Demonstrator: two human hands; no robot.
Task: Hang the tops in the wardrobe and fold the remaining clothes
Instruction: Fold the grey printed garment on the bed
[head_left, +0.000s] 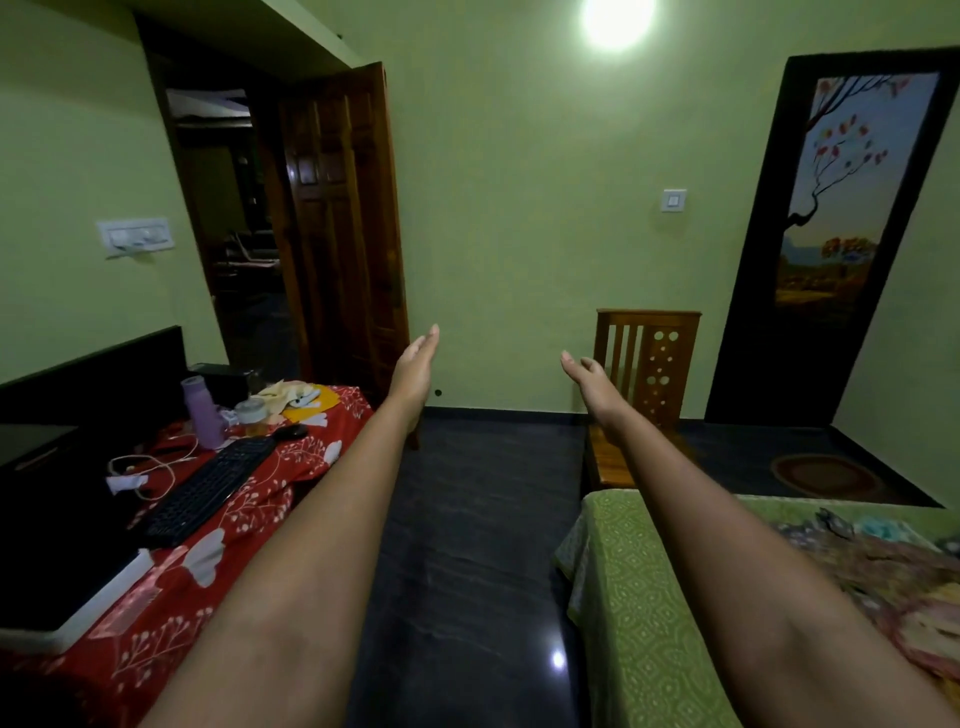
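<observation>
Both my arms stretch straight out in front of me over the dark floor. My left hand (415, 364) is held flat with fingers extended and holds nothing. My right hand (587, 376) is also empty, its fingers loosely curled and apart. A pile of patterned clothes (883, 566) lies on the green bedspread (639, 597) at the lower right, below my right forearm. No wardrobe or hanger shows in this view.
A table with a red floral cloth (218, 571) stands at the left, carrying a black keyboard (208, 493), a purple bottle (200, 415), a jar and cables. A wooden chair (644, 379) stands ahead by the wall. An open wooden door (337, 223) is at the back left.
</observation>
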